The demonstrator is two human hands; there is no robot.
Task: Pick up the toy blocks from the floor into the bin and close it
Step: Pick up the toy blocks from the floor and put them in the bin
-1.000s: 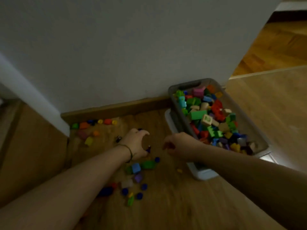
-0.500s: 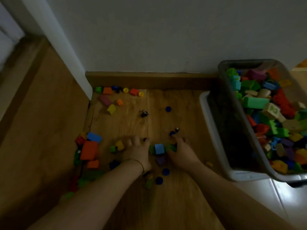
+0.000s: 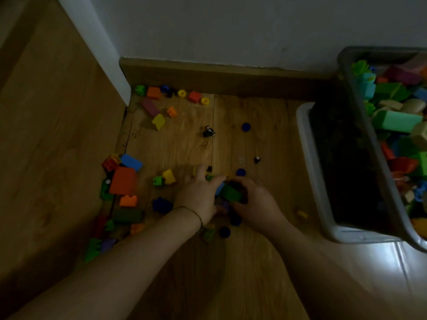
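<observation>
— Well, what lies by the floor's (image 3: 272,125) left edge?
— Studded plastic toy blocks (image 3: 130,161), one big orange block (image 3: 123,181) among them.
— And the hands?
— At mid-floor the left hand (image 3: 198,195), fingers spread, presses a small heap; the right hand (image 3: 256,204) curls round a glossy green block (image 3: 231,192).
— The room?
— Grainy planks, brown skirting (image 3: 219,77), pale wall (image 3: 231,26). The grey bin (image 3: 342,162), heaped full, stands at the right edge.
</observation>
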